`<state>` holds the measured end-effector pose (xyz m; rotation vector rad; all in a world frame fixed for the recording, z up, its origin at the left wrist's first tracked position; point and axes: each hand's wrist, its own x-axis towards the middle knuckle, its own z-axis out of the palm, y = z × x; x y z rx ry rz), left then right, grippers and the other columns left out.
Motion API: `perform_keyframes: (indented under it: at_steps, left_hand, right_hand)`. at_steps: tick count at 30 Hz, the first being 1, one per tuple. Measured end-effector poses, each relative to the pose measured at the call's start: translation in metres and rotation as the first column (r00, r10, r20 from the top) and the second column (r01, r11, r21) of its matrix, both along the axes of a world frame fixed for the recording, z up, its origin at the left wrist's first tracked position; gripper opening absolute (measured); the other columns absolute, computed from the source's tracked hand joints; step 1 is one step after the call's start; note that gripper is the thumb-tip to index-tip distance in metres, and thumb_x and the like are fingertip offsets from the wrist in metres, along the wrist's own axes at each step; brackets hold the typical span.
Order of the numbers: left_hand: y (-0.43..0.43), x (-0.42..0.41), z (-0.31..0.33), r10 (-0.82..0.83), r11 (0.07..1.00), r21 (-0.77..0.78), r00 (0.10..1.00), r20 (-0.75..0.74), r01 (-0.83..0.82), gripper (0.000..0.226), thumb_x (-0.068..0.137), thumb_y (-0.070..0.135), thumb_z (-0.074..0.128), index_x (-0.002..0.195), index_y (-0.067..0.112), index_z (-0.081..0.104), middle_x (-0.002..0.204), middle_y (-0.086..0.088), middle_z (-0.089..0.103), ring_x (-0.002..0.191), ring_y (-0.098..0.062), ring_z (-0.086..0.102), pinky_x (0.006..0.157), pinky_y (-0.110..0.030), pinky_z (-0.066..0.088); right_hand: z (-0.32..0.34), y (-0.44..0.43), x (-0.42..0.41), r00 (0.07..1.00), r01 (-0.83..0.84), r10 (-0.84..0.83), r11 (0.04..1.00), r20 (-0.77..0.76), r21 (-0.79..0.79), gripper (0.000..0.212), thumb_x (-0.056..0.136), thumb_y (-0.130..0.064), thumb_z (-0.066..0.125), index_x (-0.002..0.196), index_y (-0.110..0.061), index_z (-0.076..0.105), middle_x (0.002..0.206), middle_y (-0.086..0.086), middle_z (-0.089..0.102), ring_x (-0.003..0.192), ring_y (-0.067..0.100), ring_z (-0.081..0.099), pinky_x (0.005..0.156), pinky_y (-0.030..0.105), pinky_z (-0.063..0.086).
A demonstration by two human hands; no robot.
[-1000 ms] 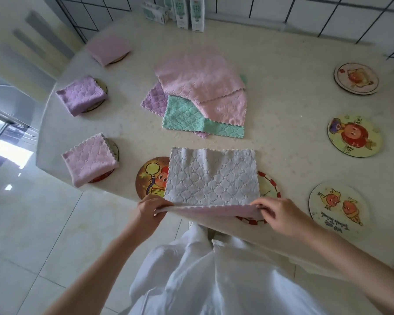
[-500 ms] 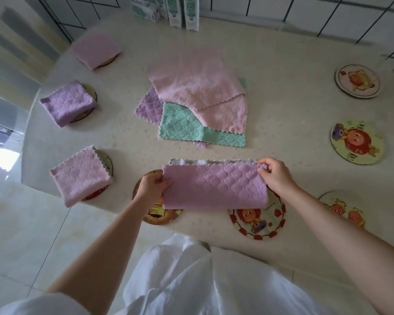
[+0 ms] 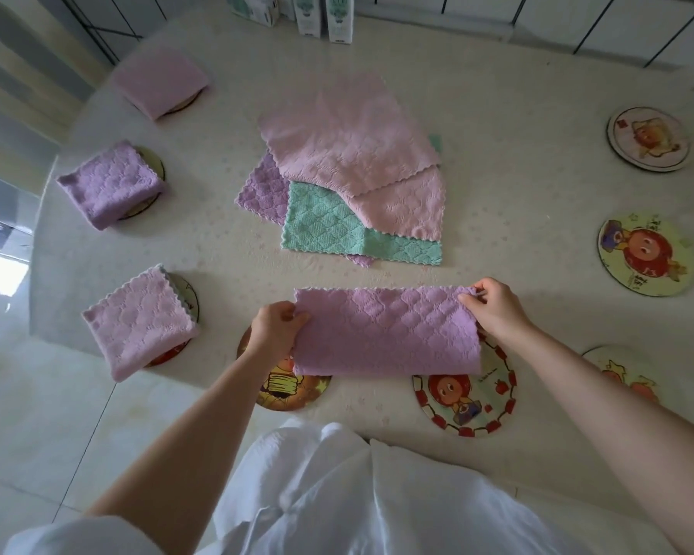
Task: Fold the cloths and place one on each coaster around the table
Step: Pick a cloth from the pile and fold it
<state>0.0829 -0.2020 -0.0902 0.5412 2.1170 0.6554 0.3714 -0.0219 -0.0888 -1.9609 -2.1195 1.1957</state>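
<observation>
Hands are stretched forward from bare forearms over the near edge of the table (image 3: 497, 218), one at each end of a purple cloth (image 3: 385, 332) folded in half into a wide band. The left hand (image 3: 275, 328) is curled at the band's left end, fingers bent and closed on the edge there. The right hand (image 3: 497, 310) is raised at the far right corner, where the layers are pinched between thumb and fingertips (image 3: 471, 302). The band is laid across the near middle of the table, its left end over a yellow-and-brown coaster (image 3: 293, 388) and its right end over a red-rimmed coaster (image 3: 467, 398).

Farther in, a loose pile of unfolded cloths (image 3: 353, 170) is spread at the centre, pink on top, green and purple beneath. Along the left side, three folded cloths (image 3: 139, 322) are each set on a coaster. On the right, three bare coasters (image 3: 646, 254) are lined along the edge, the nearest partly hidden by the right forearm.
</observation>
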Motion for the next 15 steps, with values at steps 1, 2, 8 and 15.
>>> perform_keyframes:
  at_steps: [1, 2, 8, 15]
  left_hand:
    - [0.002, 0.0, 0.0, -0.006, 1.0, -0.009, 1.0, -0.02, 0.006, 0.013, 0.084, 0.027, 0.068, 0.071, 0.024, 0.065, 0.069, -0.005, 0.065, 0.064, -0.033, 0.065, 0.059, -0.052, 0.058]
    - [0.003, 0.0, 0.0, -0.015, 1.0, -0.018, 0.999, -0.041, 0.014, 0.014, 0.083, 0.029, 0.069, 0.071, 0.023, 0.065, 0.071, -0.005, 0.066, 0.068, -0.035, 0.066, 0.06, -0.052, 0.058]
    - [0.004, 0.004, 0.004, -0.028, 0.999, -0.023, 0.982, -0.186, 0.024, 0.016, 0.082, 0.029, 0.07, 0.078, 0.013, 0.07, 0.068, -0.004, 0.066, 0.065, -0.027, 0.065, 0.061, -0.038, 0.057]
    - [-0.01, 0.006, 0.01, 0.078, 0.993, 0.114, 0.907, -0.414, -0.033, 0.01, 0.085, 0.022, 0.064, 0.094, 0.017, 0.066, 0.091, 0.006, 0.065, 0.076, -0.016, 0.063, 0.064, -0.029, 0.05]
  right_hand:
    - [0.0, 0.001, -0.001, 1.0, 0.007, -0.007, 1.0, 0.006, -0.007, 0.024, 0.088, -0.027, 0.062, 0.1, -0.007, 0.056, 0.09, 0.005, 0.058, 0.081, 0.022, 0.053, 0.069, 0.026, 0.035]
    - [0.001, 0.002, -0.003, 1.0, 0.01, -0.01, 1.0, 0.017, -0.01, 0.025, 0.088, -0.027, 0.062, 0.1, -0.006, 0.056, 0.09, 0.005, 0.058, 0.082, 0.022, 0.053, 0.07, 0.026, 0.035]
    - [0.004, 0.004, -0.01, 0.995, 0.072, -0.07, 0.997, 0.071, -0.03, 0.023, 0.089, -0.025, 0.06, 0.097, -0.004, 0.057, 0.09, 0.009, 0.058, 0.083, 0.026, 0.053, 0.069, 0.028, 0.036]
    - [0.019, -0.014, -0.002, 0.988, -0.073, 0.047, 0.983, 0.15, 0.171, 0.022, 0.094, -0.013, 0.048, 0.112, -0.001, 0.048, 0.101, 0.015, 0.059, 0.076, 0.022, 0.057, 0.063, 0.029, 0.048]
